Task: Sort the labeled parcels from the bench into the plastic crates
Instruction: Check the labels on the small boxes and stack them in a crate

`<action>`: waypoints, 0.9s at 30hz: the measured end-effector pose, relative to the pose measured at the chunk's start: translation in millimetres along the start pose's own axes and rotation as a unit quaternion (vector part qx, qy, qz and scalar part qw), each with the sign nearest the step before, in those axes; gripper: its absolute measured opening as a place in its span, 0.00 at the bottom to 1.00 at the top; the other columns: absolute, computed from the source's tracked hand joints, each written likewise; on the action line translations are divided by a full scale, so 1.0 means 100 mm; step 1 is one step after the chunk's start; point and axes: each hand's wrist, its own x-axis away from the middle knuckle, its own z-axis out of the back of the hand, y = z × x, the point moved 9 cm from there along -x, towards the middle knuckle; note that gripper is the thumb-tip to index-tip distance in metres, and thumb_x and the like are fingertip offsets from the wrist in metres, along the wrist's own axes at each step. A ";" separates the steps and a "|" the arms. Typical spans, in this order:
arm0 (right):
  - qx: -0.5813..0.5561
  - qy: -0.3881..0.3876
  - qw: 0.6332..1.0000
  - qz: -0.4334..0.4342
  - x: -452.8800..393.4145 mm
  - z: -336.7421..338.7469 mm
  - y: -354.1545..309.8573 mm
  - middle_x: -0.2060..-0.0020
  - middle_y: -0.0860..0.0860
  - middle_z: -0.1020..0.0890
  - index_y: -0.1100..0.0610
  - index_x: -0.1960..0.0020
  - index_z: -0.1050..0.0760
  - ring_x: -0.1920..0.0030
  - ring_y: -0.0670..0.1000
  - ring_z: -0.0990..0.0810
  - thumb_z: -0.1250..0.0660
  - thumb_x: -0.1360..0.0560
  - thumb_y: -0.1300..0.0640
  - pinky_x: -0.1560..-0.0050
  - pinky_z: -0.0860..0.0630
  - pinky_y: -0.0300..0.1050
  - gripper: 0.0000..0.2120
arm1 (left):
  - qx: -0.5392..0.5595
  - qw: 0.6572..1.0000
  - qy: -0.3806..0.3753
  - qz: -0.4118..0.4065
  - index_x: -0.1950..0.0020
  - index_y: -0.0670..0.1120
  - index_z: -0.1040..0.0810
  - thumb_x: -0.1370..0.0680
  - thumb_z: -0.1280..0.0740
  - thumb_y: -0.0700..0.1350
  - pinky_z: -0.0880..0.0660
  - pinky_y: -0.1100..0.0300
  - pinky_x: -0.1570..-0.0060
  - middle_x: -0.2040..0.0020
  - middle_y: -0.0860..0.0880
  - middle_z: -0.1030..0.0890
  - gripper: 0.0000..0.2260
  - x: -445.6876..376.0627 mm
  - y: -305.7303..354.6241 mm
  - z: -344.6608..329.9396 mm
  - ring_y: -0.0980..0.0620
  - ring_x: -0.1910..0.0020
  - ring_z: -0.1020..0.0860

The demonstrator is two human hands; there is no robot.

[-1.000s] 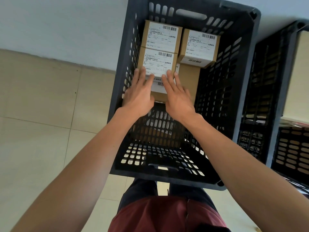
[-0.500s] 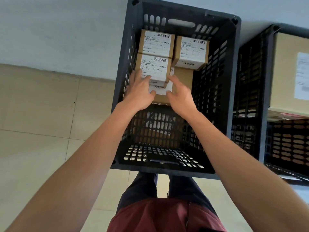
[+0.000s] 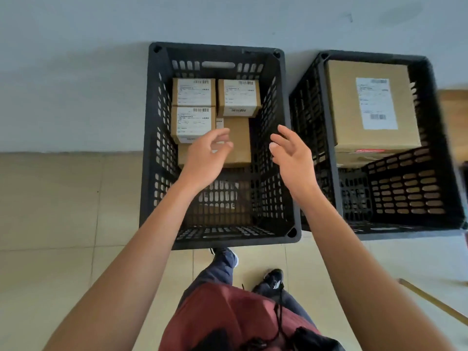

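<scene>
My left hand (image 3: 206,158) hangs over the middle of the frame, above the black plastic crate (image 3: 152,158), with its fingers loosely curled and holding nothing. My right hand (image 3: 291,153) is just right of centre, palm turned inward, fingers relaxed and spread, also holding nothing; it hovers over the crate's right wall. The two hands are apart, with a gap between them, and neither touches a parcel.

Below them, inside the crate, lie the labeled parcels. Three small cardboard boxes with white barcode labels sit toward the upper part of the crate: one at the upper left (image 3: 193,92), one beside it on the right (image 3: 239,97), and one just below the first (image 3: 193,124), close to my left fingertips in the picture. A plain brown box (image 3: 238,140) lies under them (only a sliver of label shows at its upper edge), partly hidden by my left hand. Lower down in the crate more cardboard shows through the wall slots, too hidden to tell apart.

At the right of the frame stands a second black crate (image 3: 405,188), just beside the first, with a large cardboard parcel (image 3: 369,105) in its upper part, white label facing up.

Both crates stand on pale floor tiles (image 3: 63,203) against a grey wall (image 3: 76,72). At the bottom centre are my red shirt (image 3: 222,317), dark trousers and black shoes (image 3: 272,281).
</scene>
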 end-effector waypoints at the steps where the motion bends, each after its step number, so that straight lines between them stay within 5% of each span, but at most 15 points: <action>1: -0.007 0.006 1.000 0.001 0.06 0.14 0.00 0.33 0.44 0.19 0.47 0.22 0.30 0.34 0.41 0.22 0.35 0.15 0.54 0.27 0.26 0.50 0.22 | 0.003 1.000 -0.004 -0.011 0.26 0.52 0.25 0.15 0.35 0.48 0.31 0.59 0.31 0.33 0.58 0.21 0.17 0.03 0.11 -0.07 0.60 0.33 0.25; 7: -0.059 0.052 0.997 0.015 0.50 1.08 0.07 0.39 0.42 0.16 0.47 0.29 0.23 0.38 0.40 0.18 0.33 0.16 0.51 0.32 0.21 0.52 0.16 | -0.001 0.996 -0.037 -0.078 0.27 0.53 0.23 0.15 0.36 0.49 0.27 0.59 0.33 0.35 0.58 0.19 0.16 0.30 0.84 -0.65 0.63 0.37 0.23; 27: -0.100 0.266 0.958 0.046 2.57 4.57 1.31 0.38 0.44 0.17 0.50 0.30 0.22 0.38 0.42 0.19 0.33 0.17 0.57 0.33 0.21 0.54 0.16 | -0.035 0.950 -0.199 -0.239 0.30 0.56 0.22 0.16 0.33 0.49 0.21 0.48 0.36 0.39 0.60 0.17 0.14 2.06 2.71 -3.90 0.62 0.39 0.20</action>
